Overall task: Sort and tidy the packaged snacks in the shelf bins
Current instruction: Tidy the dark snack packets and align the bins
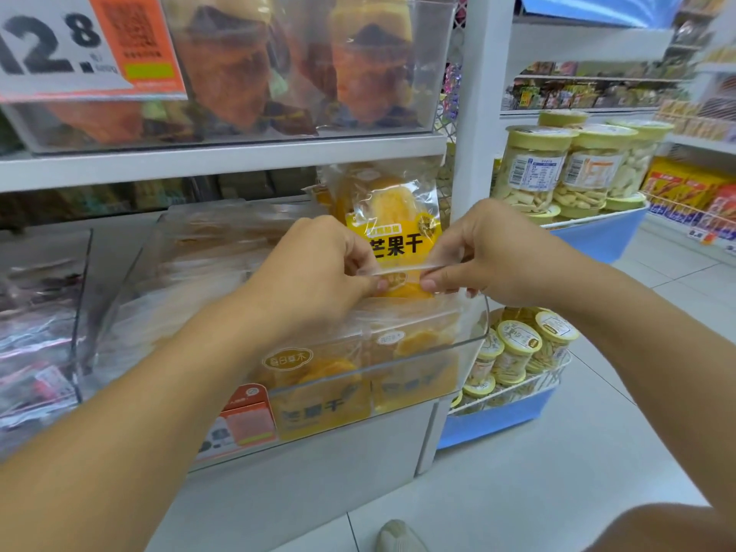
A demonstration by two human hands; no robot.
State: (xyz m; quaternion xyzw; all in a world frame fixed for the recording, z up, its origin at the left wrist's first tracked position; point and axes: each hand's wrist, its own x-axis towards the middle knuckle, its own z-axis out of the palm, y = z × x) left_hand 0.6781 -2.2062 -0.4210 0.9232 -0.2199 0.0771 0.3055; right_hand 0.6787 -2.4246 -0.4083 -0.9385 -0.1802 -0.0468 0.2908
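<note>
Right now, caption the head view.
Both hands pinch a mango packet upright over the clear bin.

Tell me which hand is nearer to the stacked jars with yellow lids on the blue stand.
Right. The right hand pinches the mango packet on the side toward the jars; the left hand pinches it on the far side.

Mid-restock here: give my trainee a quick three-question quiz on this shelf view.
1. True or false: both hands pinch the same yellow mango packet.
2. Which side of the clear bin do the lidded jars sit on, as the person faces it? A) left B) right
3. Fill in: the big price sign at top left reads 12.__

Key: 1 true, left hand and right hand both pinch it; 2 B; 3 8.
</note>
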